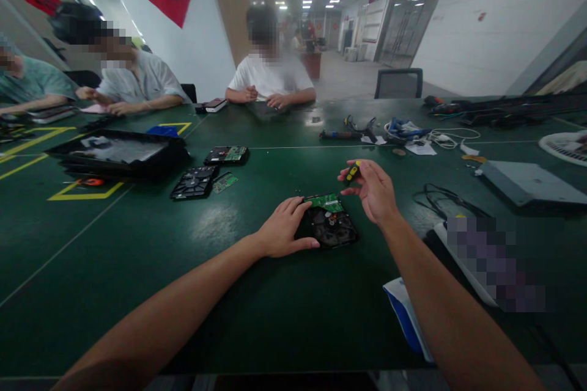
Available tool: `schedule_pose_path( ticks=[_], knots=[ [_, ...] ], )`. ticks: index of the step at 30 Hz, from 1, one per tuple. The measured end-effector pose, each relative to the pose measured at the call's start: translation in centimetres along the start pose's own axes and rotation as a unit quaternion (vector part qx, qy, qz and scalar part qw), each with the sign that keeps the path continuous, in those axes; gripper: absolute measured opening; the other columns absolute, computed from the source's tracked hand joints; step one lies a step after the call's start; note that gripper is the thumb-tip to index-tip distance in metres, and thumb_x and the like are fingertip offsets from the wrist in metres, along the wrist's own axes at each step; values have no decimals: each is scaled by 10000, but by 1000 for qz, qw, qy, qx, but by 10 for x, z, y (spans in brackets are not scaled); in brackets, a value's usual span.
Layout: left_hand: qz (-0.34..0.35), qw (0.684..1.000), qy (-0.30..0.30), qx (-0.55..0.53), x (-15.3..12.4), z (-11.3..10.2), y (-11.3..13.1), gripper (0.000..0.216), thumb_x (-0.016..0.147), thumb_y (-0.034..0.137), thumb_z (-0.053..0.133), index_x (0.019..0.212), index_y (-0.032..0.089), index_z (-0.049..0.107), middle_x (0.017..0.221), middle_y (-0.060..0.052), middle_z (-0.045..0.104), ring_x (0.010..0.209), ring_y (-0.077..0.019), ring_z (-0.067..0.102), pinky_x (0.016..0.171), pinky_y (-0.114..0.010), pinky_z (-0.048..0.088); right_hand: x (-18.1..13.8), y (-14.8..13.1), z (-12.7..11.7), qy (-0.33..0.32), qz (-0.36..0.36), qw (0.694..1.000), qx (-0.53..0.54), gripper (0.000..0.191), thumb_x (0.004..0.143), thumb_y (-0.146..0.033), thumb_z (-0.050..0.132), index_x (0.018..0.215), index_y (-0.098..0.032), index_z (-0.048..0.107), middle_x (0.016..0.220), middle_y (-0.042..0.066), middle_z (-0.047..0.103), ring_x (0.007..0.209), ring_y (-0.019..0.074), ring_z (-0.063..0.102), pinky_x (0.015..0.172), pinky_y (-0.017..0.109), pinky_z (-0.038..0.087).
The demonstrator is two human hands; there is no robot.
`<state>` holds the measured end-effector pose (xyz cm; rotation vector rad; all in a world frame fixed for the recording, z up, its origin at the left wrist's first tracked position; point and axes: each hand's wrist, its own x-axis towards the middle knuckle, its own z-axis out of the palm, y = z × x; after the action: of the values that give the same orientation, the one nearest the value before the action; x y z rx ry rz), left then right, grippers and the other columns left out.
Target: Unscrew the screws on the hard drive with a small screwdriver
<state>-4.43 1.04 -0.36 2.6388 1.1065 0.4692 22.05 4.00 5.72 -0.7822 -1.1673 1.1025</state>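
Observation:
In front of me a hard drive [332, 229] lies on the green table, its green circuit board [326, 201] facing up along the far side. My left hand [285, 229] rests against the drive's left side, fingers stretched over its edge and thumb along the near corner. Just above the drive's far right corner, my right hand [372, 189] grips a small yellow and black screwdriver [352, 173] between thumb and fingers. The screwdriver's tip is too small to make out. A few tiny dark bits, perhaps screws, lie beyond the drive.
Two more hard drives [195, 182] [227, 154] and a loose circuit board [225, 181] lie left. Behind them stands a black tray [119, 149]. A grey metal box [534, 183], cables [452, 137] and a blue-white packet [408, 317] are right. People sit across the table.

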Motion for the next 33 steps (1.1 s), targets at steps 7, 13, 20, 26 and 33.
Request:
schedule_pose_path(
  ticks=[7, 13, 20, 26, 33],
  knots=[
    [0, 1000, 2, 0, 0, 0, 0, 1078, 864, 879, 570, 1608, 136, 336, 1643, -238, 371, 1544, -427, 331, 1277, -607, 291, -1, -2, 4, 12, -18, 999, -40, 249, 918, -491, 742, 986, -252, 760, 1028, 47, 744, 922, 180, 715, 572, 246, 615],
    [1, 1000, 8, -10, 0, 0, -1, 1039, 869, 859, 590, 1611, 176, 339, 1648, -222, 375, 1541, -430, 337, 1263, -623, 304, -1, -2, 3, 1, -1, 1000, -17, 279, 929, -519, 723, 991, -249, 688, 983, 37, 780, 911, 187, 757, 740, 324, 660],
    [-2, 1000, 5, -6, 0, 3, -3, 1044, 866, 859, 594, 1616, 180, 337, 1648, -217, 378, 1545, -428, 331, 1261, -620, 303, 3, 3, -3, -4, -6, 1000, -3, 316, 979, -551, 608, 1030, -251, 691, 989, 52, 768, 906, 199, 752, 697, 329, 655],
    [-3, 1000, 8, -4, 0, 3, -2, 1039, 868, 863, 587, 1616, 185, 340, 1645, -213, 383, 1541, -428, 338, 1261, -622, 306, 3, 1, -2, 22, -40, 997, -68, 247, 924, -497, 717, 1015, -268, 740, 1028, 39, 737, 891, 169, 703, 504, 209, 541],
    [2, 1000, 9, -3, 1, 2, -2, 1033, 871, 861, 583, 1615, 188, 338, 1636, -212, 397, 1530, -431, 353, 1256, -630, 314, 0, -1, 1, 0, -7, 1000, -20, 320, 945, -557, 681, 1028, -248, 677, 1011, 52, 781, 917, 196, 758, 649, 288, 639]
  ],
)
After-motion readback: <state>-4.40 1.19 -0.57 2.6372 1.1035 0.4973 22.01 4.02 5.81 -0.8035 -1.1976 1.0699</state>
